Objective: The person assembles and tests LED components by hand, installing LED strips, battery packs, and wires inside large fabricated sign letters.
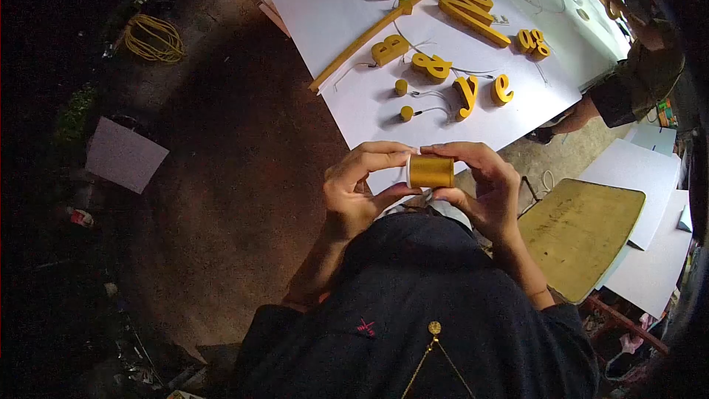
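Note:
Close to my body, a short gold piece with a white edge is held between both hands; its front shape cannot be made out. My left hand is closed on the white-edged side, fingers above and thumb below. On the other side, my right hand pinches it the same way. Just beyond lie two small gold round pieces with wires, a gold letter y and a gold letter e. Behind them are a gold ampersand and a gold B.
The white tabletop also carries a long gold bar, a large gold M and joined letters ag. Another person's leg is at the right. A worn yellow chair seat and white sheets stand nearby.

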`<action>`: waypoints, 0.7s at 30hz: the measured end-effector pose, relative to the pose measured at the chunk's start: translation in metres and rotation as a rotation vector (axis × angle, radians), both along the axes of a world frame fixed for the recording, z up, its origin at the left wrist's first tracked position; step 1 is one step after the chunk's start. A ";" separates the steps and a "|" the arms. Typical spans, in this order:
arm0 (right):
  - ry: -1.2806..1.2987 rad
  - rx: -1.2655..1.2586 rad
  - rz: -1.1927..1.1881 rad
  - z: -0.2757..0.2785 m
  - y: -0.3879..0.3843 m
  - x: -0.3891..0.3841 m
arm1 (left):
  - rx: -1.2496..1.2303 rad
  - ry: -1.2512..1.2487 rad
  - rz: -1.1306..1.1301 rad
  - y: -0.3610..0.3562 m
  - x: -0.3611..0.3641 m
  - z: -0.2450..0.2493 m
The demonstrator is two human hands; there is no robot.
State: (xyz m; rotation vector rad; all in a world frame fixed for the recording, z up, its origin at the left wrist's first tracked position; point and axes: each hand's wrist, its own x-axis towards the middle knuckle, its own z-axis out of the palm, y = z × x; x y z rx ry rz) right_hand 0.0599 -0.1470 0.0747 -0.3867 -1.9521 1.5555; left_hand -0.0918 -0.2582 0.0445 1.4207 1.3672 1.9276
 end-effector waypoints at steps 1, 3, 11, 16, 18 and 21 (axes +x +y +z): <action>-0.015 0.031 -0.012 0.001 0.000 0.000 | -0.001 0.000 0.000 0.000 -0.001 0.000; -0.031 0.060 -0.023 0.002 -0.001 0.000 | 0.010 -0.025 -0.043 -0.001 -0.002 -0.001; -0.040 -0.096 -0.073 0.006 -0.008 -0.003 | 0.052 -0.005 -0.051 -0.001 -0.006 -0.011; -0.009 -0.129 -0.066 0.004 -0.009 -0.004 | 0.015 -0.169 -0.110 -0.002 -0.003 -0.009; -0.017 -0.090 -0.069 0.005 -0.007 -0.002 | -0.019 -0.121 -0.094 -0.002 -0.002 -0.009; -0.070 -0.161 0.001 0.010 -0.003 -0.002 | -0.031 -0.324 -0.180 -0.003 0.000 -0.007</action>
